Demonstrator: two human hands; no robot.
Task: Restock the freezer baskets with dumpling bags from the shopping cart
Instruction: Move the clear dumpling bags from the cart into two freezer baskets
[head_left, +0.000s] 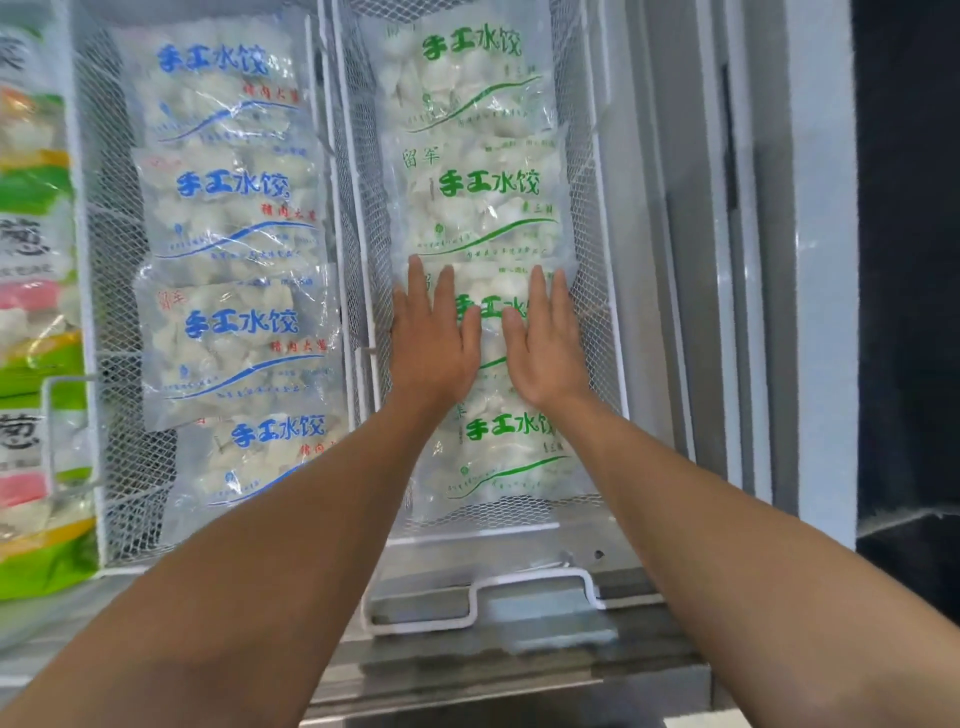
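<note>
Hands first: the left hand (434, 338) and the right hand (545, 340) lie side by side, palms down, fingers straight and pointing toward 12 o'clock, both pressing flat on the same dumpling bag (493, 312). Neither hand curls round anything; the fingers are stretched out and only rest on the plastic. That bag carries green lettering (partly hidden under the two hands) and sits third from the far end in the right basket (597, 322), a white wire mesh bin.

Four green-printed bags fill this basket in an overlapping row. Toward 12 o'clock of the hands lies a second green bag (488, 202), and beyond it the far green bag (467, 73). Toward 6 o'clock, between the two forearms, lies the near green bag (509, 457), close to the basket's front rim.

At 9 o'clock of the hands stands the left basket (88, 291), also white mesh, holding a similar overlapping row of blue-printed bags (239, 338) with small red text. Farther toward 9 o'clock, at the frame's edge, are green and yellow packets (36, 364), too blurred to read well, perhaps another frozen product. A white wire handle (483, 597) lies at 6 o'clock, on the freezer's grey front ledge (519, 660).
</note>
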